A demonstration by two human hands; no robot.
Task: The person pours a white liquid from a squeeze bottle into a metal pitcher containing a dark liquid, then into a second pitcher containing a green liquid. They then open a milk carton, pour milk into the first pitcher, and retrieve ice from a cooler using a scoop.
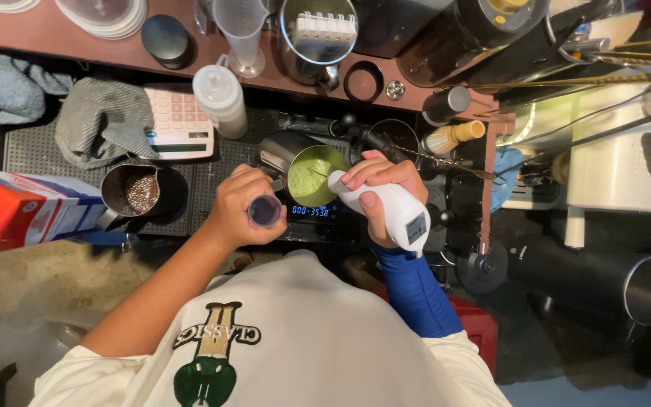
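Our right hand (382, 185) grips the white handheld frother (393, 211), tip in the green-filled pitcher (312, 175); at nine o'clock, our left hand (244, 207) clasps what looks like a small dark cup (265, 210), kept close for pouring.

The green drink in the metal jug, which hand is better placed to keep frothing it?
Right hand: it holds the white frother angled into the jug. Left hand grips a small dark cup.

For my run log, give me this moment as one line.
left hand: holds small dark cup | right hand: grips white handheld frother | frother tip in steel pitcher of green liquid
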